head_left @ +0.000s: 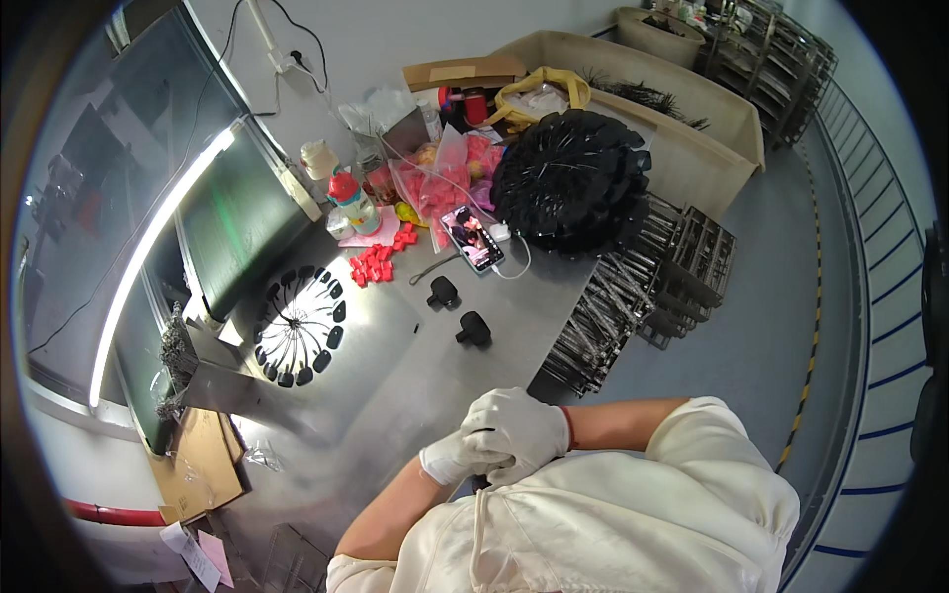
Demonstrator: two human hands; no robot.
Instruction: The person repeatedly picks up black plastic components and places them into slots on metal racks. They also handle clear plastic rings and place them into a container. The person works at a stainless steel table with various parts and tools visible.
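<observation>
The cream drawstring top [633,514] is closest, and by it the left gloved hand [457,458] and right gloved hand [518,431] press together, hiding what they pinch, while a dark bit [481,482] peeks out below and might drop if their hold loosens.

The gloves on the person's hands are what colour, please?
White gloves, in the head view.

A shiny metal table [381,410] is carrying a ring of black-headed pieces [295,322], a cluster of small red pieces [374,265], a lit phone [473,239], two stubby black pieces [474,329] lying apart, and a large, round black pile [568,183].
</observation>
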